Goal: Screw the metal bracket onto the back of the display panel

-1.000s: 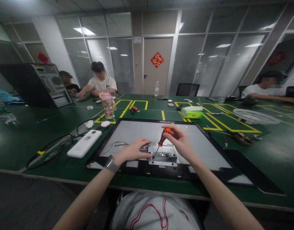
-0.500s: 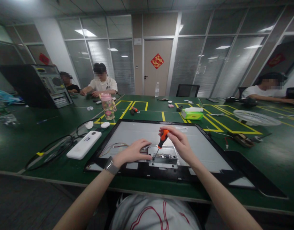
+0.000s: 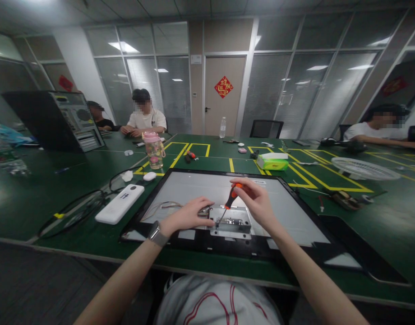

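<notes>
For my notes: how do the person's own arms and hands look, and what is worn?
No gloves are on the left hand or the right hand, and no sleeves show on either forearm. The left wrist wears a wristwatch with a grey band.

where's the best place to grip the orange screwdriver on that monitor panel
Grip the screwdriver by its thick orange-and-black handle, coming from above and the right: the thin shaft slants down-left with its tip on the metal bracket, leaving the handle topmost, where the right hand pinches it.
</notes>
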Action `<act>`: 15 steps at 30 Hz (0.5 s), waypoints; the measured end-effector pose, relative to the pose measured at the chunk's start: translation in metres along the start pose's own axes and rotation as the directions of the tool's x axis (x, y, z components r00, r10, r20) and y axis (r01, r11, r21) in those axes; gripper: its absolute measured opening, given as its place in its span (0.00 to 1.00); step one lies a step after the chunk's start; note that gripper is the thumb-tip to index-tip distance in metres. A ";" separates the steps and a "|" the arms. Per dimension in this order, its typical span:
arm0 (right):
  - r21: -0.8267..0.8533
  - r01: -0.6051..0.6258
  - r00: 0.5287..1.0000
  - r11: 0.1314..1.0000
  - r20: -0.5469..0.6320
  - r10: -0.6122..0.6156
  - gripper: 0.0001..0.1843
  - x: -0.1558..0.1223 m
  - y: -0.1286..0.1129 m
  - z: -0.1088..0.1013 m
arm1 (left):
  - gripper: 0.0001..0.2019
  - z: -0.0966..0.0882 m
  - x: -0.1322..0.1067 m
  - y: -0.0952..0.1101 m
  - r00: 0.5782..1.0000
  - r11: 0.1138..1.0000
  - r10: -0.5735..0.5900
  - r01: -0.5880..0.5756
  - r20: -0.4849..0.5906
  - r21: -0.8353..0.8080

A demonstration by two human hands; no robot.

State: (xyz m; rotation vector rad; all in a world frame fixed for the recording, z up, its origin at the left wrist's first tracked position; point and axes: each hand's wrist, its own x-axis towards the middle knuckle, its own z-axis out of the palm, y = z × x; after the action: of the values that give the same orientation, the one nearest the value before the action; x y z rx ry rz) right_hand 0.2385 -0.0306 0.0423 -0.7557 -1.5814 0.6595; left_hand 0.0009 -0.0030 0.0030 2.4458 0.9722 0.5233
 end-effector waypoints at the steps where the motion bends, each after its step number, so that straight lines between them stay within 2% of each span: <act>1: -0.039 0.020 1.000 0.999 -0.024 -0.021 0.10 0.000 0.000 0.000 | 0.28 -0.001 0.000 0.002 1.000 1.000 -0.003 0.003 0.001 -0.001; 4: -0.069 0.041 0.999 0.997 0.006 -0.041 0.14 0.001 -0.001 0.001 | 0.28 -0.002 0.000 0.005 1.000 1.000 -0.006 0.006 0.010 -0.005; 7: 0.024 -0.006 0.995 1.000 0.100 0.004 0.18 0.002 -0.003 0.001 | 0.28 -0.002 0.000 0.004 1.000 1.000 -0.011 0.011 0.018 0.000; 12: 0.029 0.031 0.997 0.999 0.066 -0.033 0.10 0.002 -0.007 -0.001 | 0.29 -0.001 0.001 0.000 1.000 1.000 -0.010 0.010 0.014 -0.001; 15: 0.108 -0.015 0.975 0.994 0.221 -0.010 0.13 0.000 -0.012 -0.002 | 0.29 0.000 0.001 -0.001 1.000 1.000 0.002 -0.002 0.010 -0.003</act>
State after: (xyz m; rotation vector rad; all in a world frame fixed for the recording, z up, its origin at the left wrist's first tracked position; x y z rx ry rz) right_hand 0.2396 -0.0378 0.0520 -0.6193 -1.7310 0.8487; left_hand 0.0006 -0.0015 0.0025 2.4448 0.9637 0.5122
